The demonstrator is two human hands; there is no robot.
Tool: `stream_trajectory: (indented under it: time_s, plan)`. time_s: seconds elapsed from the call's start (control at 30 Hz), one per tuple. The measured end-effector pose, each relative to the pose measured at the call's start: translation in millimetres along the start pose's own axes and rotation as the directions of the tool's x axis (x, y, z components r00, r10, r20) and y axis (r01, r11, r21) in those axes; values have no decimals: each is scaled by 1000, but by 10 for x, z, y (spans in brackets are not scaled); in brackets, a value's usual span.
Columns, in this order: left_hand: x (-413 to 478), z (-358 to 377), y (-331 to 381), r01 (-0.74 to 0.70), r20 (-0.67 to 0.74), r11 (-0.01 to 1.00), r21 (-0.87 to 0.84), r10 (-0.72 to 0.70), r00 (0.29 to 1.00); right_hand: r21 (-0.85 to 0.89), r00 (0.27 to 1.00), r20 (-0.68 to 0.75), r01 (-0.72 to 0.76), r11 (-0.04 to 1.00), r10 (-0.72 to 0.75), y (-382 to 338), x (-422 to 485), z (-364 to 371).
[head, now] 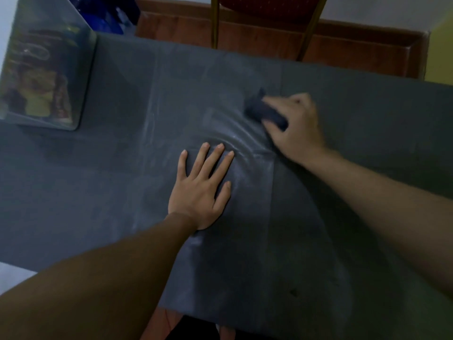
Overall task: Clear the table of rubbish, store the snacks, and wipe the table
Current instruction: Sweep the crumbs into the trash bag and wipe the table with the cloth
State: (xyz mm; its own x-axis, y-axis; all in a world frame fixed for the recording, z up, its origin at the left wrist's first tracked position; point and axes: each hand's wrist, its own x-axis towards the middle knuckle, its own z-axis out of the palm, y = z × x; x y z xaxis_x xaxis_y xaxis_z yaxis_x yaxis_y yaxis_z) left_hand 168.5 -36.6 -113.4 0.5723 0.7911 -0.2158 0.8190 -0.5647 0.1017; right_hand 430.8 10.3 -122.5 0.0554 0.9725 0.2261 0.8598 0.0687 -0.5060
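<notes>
Right hand [295,126] grips dark cloth [266,111]; left hand [203,190] presses tablecloth [98,180]

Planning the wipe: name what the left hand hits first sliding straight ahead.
The left hand meets the table cover's ripples just past its fingertips; beyond, probably the cloth in the right hand.

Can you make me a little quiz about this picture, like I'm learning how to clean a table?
1. True or false: the left hand lies flat on the table, fingers spread.
2. Which hand holds the dark rag? A: the left hand. B: the right hand.
3. Fill the gap: the clear box stands at the table's far ____ corner.

Key: 1 true; 2 B; 3 left.
</notes>
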Motion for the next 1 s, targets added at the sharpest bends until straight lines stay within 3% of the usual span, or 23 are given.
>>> stream_trajectory:
  time_s: [0.07,0.13,0.2,0.27,0.3,0.37,0.43,0.57,0.63,0.77,0.83,0.87,0.93,1.0]
  plan:
    - [8,0,7,2,2,1000,1,-2,1000,48,978,15,206,977,-207,-55,-204,42]
    - [6,2,13,5,2,1000,4,-5,1000,1,968,-36,250,968,-250,17,-199,7]
    - [8,5,8,3,-4,1000,10,-3,1000,-120,983,-180,3,993,-25,153,-11,-108]
    - [4,9,2,4,-7,1000,8,-4,1000,-249,954,-220,-257,934,203,296,176,-265]
    - [1,9,2,5,-10,1000,5,-5,1000,-287,965,-151,-252,924,217,337,214,-311]
    - [-3,12,4,5,-12,1000,1,-5,1000,-251,995,25,-86,964,95,334,195,-345]
    - [-7,16,6,6,-18,1000,-2,-6,1000,-187,998,70,14,982,-1,324,135,-363]
    - [3,11,9,6,-23,1000,-3,-6,1000,-170,976,-77,-214,962,204,409,183,-335]
    - [-2,19,6,7,-23,1000,-5,-7,1000,-138,966,-101,-249,958,237,287,91,-248]
    - [-17,28,13,8,-37,1000,-13,-8,999,-12,994,28,109,994,-109,-62,-413,-93]
    - [-19,32,21,10,-45,1000,-17,-11,999,-56,975,89,209,976,-203,16,-471,-171]
    - [-17,30,21,10,-48,1000,-17,-11,999,-103,985,51,167,981,-162,107,-410,-206]
    - [-9,31,13,5,-52,1000,-19,-6,999,-179,992,-108,-86,980,67,277,-257,-254]
    - [-15,37,6,4,-57,1000,-27,-5,998,-140,933,-207,-325,935,293,306,-200,-258]
